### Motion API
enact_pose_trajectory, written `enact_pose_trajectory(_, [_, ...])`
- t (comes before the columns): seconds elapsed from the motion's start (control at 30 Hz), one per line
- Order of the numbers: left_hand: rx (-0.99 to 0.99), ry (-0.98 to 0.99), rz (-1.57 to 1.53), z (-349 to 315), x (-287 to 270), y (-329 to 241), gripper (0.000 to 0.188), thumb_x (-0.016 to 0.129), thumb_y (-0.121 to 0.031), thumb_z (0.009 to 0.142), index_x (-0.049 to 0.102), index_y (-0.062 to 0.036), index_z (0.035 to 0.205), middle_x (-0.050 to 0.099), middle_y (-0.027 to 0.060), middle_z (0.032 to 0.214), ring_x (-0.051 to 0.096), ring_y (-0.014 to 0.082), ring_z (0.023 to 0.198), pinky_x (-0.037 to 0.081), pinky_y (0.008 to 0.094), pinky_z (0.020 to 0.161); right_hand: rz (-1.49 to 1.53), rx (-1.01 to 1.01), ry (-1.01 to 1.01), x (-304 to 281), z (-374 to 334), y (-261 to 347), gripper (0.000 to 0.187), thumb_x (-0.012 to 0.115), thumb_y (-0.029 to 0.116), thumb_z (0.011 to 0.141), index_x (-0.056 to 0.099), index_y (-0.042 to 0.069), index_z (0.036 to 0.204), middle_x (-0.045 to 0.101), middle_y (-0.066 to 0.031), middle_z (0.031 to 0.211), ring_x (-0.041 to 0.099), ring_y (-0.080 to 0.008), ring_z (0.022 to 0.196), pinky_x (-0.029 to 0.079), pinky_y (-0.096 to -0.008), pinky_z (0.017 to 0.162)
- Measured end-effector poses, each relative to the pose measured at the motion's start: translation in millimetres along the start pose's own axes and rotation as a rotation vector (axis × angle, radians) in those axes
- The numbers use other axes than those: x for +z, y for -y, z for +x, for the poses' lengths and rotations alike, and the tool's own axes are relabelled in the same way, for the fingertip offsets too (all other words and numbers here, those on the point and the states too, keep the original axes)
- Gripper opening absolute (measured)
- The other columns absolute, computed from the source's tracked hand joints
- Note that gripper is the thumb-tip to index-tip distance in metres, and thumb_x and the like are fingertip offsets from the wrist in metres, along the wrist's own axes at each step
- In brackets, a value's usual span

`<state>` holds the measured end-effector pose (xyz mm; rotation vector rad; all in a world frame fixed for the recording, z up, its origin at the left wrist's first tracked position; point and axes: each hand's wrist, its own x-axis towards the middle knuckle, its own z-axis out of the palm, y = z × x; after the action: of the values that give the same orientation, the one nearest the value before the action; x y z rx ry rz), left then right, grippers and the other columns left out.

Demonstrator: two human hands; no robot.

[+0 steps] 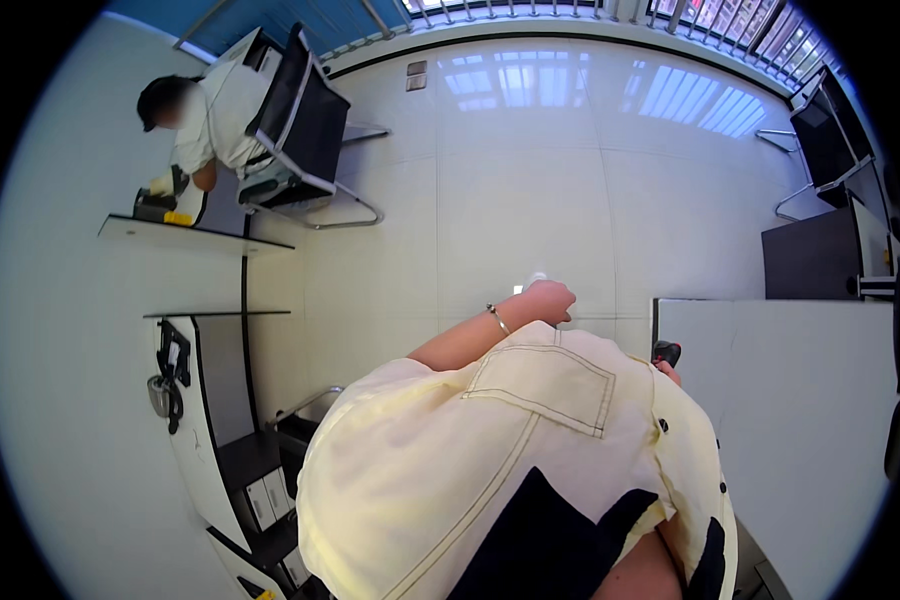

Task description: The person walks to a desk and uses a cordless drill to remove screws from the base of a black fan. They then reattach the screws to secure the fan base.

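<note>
My left hand [550, 300] is stretched out in front of my body, with its fingers curled closed. A small white object [537, 277] sticks out past its far side; most of it is hidden by the hand, so its kind does not show. A metal bracelet [498, 318] circles the left wrist. Only a little of my right hand [669, 372] shows beyond the pale shirt [540, 390]. It is closed against a black-and-red object [667, 352], whose lower part is hidden, beside the edge of the white table [770, 360].
A person [235, 115] in a white top sits on a black chair [305, 125] at a desk at far left. Another black chair [830, 140] and a dark cabinet [810, 250] stand at right. Shelving [250, 455] lines the near left, and glossy floor tiles [520, 170] lie ahead.
</note>
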<state>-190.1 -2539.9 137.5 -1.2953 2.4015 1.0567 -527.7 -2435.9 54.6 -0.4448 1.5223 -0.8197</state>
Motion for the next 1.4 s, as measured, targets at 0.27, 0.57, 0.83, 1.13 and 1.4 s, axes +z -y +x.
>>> enact_pose_trajectory(0.27, [0.057, -0.171, -0.02, 96.1, -115.8, 88.3, 0.03, 0.068, -0.025, 0.074, 0.063, -0.0046, 0.095, 0.062, 0.0154, 0.093, 0.058, 0.0332, 0.091, 0.047, 0.0435, 0.077, 0.288, 0.053, -0.104, 55.1, 95.5, 106.3, 0.025, 0.059, 0.013, 0.066, 0.053, 0.003, 0.089, 0.052, -0.0035, 0.062, 0.052, -0.0137, 0.055, 0.043, -0.0259, 0.051])
enact_pose_trajectory(0.57, [0.118, 0.053, -0.058, 242.3, -220.9, 134.3, 0.047, 0.062, -0.027, 0.078, 0.055, -0.0063, 0.119, 0.061, 0.0212, 0.1, 0.056, 0.0376, 0.096, 0.045, 0.0438, 0.082, 0.324, 0.113, -0.19, 69.4, 236.5, 225.9, 0.018, 0.06, 0.009, 0.067, 0.056, 0.001, 0.083, 0.055, -0.0059, 0.063, 0.055, -0.0152, 0.052, 0.046, -0.0279, 0.048])
enact_pose_trajectory(0.83, [0.046, -0.022, -0.06, 393.5, -367.0, 111.2, 0.044, 0.064, -0.027, 0.079, 0.056, -0.0032, 0.115, 0.061, 0.0201, 0.096, 0.058, 0.0343, 0.089, 0.047, 0.0414, 0.076, 0.325, 0.038, -0.118, 50.9, 367.9, 393.7, 0.021, 0.063, 0.011, 0.067, 0.057, 0.002, 0.086, 0.056, -0.0049, 0.065, 0.056, -0.0146, 0.053, 0.047, -0.0291, 0.049])
enact_pose_trajectory(1.13, [0.188, 0.166, 0.043, 573.6, -444.2, 114.4, 0.042, 0.062, -0.028, 0.08, 0.057, -0.0036, 0.114, 0.061, 0.0194, 0.098, 0.058, 0.0348, 0.092, 0.047, 0.0417, 0.079, 0.361, -0.024, -0.15, 17.8, 450.4, 512.5, 0.022, 0.062, 0.009, 0.067, 0.057, 0.001, 0.086, 0.056, -0.0035, 0.066, 0.056, -0.0139, 0.054, 0.046, -0.0279, 0.051])
enact_pose_trajectory(1.4, [0.392, 0.122, 0.157, 773.6, -597.2, 43.5, 0.042, 0.062, -0.026, 0.08, 0.056, -0.0031, 0.115, 0.061, 0.0189, 0.102, 0.057, 0.0349, 0.096, 0.046, 0.0427, 0.082, 0.403, -0.067, -0.28, -33.1, 548.2, 631.4, 0.026, 0.062, 0.006, 0.064, 0.057, -0.001, 0.089, 0.056, -0.0054, 0.067, 0.056, -0.0145, 0.057, 0.046, -0.0278, 0.056])
